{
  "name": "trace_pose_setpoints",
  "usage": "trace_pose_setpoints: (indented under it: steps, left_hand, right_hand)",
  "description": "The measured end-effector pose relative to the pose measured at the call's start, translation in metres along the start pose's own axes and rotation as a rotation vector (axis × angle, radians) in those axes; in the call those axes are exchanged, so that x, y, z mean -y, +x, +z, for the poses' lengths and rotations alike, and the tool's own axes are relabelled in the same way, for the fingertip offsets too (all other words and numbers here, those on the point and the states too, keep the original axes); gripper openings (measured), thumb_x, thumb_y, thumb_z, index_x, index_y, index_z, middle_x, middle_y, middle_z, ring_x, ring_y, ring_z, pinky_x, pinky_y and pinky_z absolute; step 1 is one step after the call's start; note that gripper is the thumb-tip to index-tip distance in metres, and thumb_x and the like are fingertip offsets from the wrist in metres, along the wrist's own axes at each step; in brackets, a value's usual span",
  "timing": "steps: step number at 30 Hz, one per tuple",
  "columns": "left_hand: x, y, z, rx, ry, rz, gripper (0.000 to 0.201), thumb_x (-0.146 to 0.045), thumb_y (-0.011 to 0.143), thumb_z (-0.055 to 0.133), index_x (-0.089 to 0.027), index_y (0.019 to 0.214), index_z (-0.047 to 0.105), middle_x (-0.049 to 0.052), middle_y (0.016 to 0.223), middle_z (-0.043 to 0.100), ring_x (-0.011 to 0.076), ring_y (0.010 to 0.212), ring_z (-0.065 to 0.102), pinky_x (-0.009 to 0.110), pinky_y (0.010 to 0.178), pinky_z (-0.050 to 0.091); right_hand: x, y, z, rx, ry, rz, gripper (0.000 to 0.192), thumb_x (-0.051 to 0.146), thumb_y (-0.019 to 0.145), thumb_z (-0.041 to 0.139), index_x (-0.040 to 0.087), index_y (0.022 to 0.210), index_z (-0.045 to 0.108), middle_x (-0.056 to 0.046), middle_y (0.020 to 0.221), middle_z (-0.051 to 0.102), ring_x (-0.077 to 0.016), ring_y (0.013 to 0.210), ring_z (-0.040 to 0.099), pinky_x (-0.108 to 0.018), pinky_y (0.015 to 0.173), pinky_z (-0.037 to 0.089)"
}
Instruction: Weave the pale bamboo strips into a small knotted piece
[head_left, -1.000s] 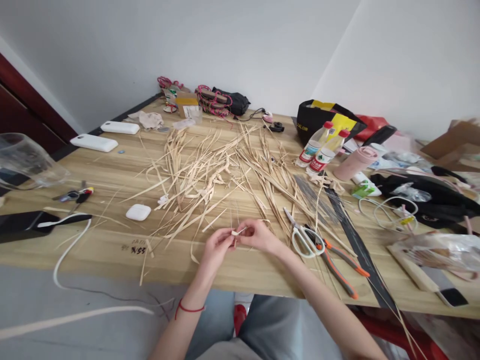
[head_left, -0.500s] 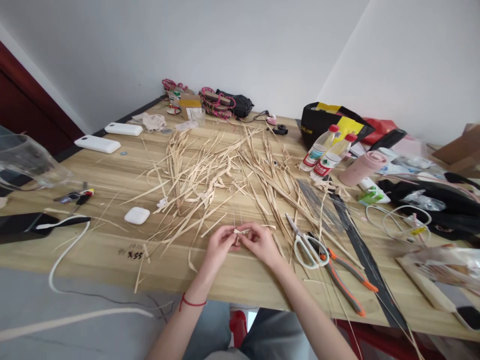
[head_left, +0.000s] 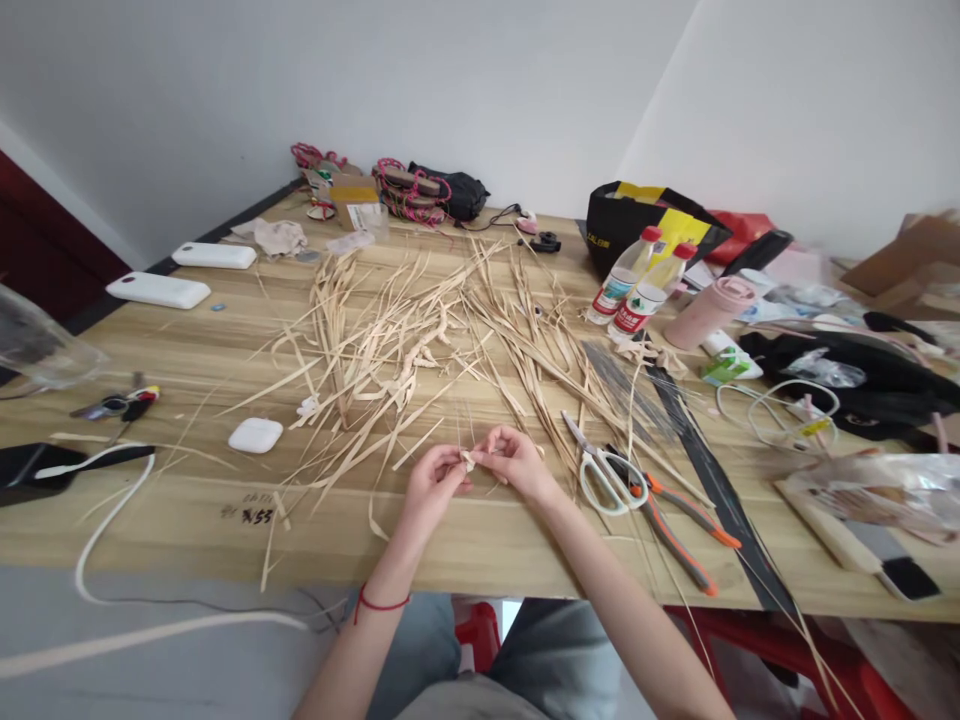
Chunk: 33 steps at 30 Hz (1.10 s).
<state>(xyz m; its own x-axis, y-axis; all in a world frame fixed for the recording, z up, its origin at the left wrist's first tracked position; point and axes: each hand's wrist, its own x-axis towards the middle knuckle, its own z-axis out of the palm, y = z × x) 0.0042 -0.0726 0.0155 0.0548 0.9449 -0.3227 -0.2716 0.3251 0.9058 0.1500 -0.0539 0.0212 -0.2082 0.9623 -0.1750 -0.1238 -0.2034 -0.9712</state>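
Still pinching straw strip, left hand, right hand, unmoved

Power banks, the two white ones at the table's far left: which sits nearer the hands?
The nearer white power bank, the larger-looking one toward the table's left edge. The other power bank lies farther back, beside the crumpled cloth.

Black handwriting on the table reads roughly "N55" (a fainter line above it is illegible); bottle labels are too small.
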Motion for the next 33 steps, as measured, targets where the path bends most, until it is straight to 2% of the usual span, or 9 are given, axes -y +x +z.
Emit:
trace_pose_setpoints:
  steps: [4,8,14,17,23,29,33]
  left_hand:
    - [0.0023,-0.0009,0.0002,-0.001,0.006,0.045,0.037,-0.031,0.057,0.076,-0.014,0.085,0.059,0.004,0.08,0.065,0.0161,0.07,0.063,0.028,0.063,0.055]
    - [0.0046,-0.0024,0.0001,-0.016,0.028,0.112,0.042,-0.029,0.061,0.073,-0.016,0.096,0.055,0.003,0.081,0.063,0.0169,0.074,0.063,0.03,0.066,0.055]
    - [0.0061,-0.0006,-0.0032,-0.042,-0.002,0.149,0.047,-0.024,0.059,0.075,-0.017,0.099,0.052,0.003,0.081,0.062,0.0172,0.078,0.064,0.031,0.07,0.055]
    - [0.0051,0.0003,-0.0047,-0.044,-0.03,0.135,0.046,-0.025,0.059,0.074,-0.016,0.098,0.051,0.002,0.079,0.062,0.0153,0.072,0.064,0.031,0.07,0.055]
    - [0.0029,-0.0017,-0.0045,-0.051,-0.076,0.106,0.042,-0.027,0.061,0.074,-0.015,0.094,0.053,0.001,0.08,0.062,0.0154,0.071,0.065,0.034,0.072,0.055]
    - [0.0053,-0.0004,-0.0053,-0.044,-0.092,0.099,0.042,-0.028,0.059,0.076,-0.015,0.092,0.053,0.001,0.08,0.062,0.0156,0.073,0.066,0.035,0.075,0.055]
    - [0.0067,-0.0003,-0.0063,-0.056,-0.098,0.096,0.041,-0.028,0.059,0.076,-0.015,0.089,0.052,0.0,0.079,0.062,0.0144,0.071,0.066,0.034,0.074,0.056]
  right_hand:
    - [-0.0024,0.0018,-0.0047,0.028,0.026,0.026,0.044,0.045,0.056,0.076,0.02,0.067,0.042,0.001,0.073,0.064,-0.0017,0.036,0.033,-0.018,0.035,0.024]
    - [0.0004,0.0005,-0.0042,0.021,-0.005,0.008,0.04,0.047,0.06,0.073,0.02,0.07,0.044,0.001,0.073,0.063,-0.0017,0.036,0.033,-0.018,0.035,0.024]
    - [0.0007,-0.0037,-0.0005,-0.002,-0.328,-0.172,0.029,0.041,0.068,0.069,0.018,0.077,0.055,0.0,0.077,0.061,-0.0049,0.043,0.041,-0.02,0.04,0.03]
    - [-0.0029,-0.0045,-0.0003,-0.013,-0.393,-0.254,0.024,0.038,0.072,0.066,0.018,0.081,0.056,-0.001,0.082,0.062,-0.005,0.045,0.041,-0.02,0.041,0.03]
    - [-0.0049,-0.0043,-0.0002,-0.04,-0.364,-0.281,0.024,0.04,0.074,0.063,0.019,0.083,0.055,-0.002,0.084,0.06,-0.0051,0.045,0.042,-0.02,0.04,0.031]
    - [-0.0053,-0.0017,-0.002,-0.039,-0.287,-0.223,0.028,0.043,0.073,0.064,0.019,0.083,0.053,0.0,0.081,0.058,-0.0042,0.041,0.041,-0.019,0.036,0.03]
    - [-0.004,-0.0032,-0.0013,0.005,-0.358,-0.276,0.026,0.041,0.074,0.064,0.019,0.084,0.055,0.0,0.077,0.058,-0.0066,0.048,0.044,-0.02,0.043,0.035]
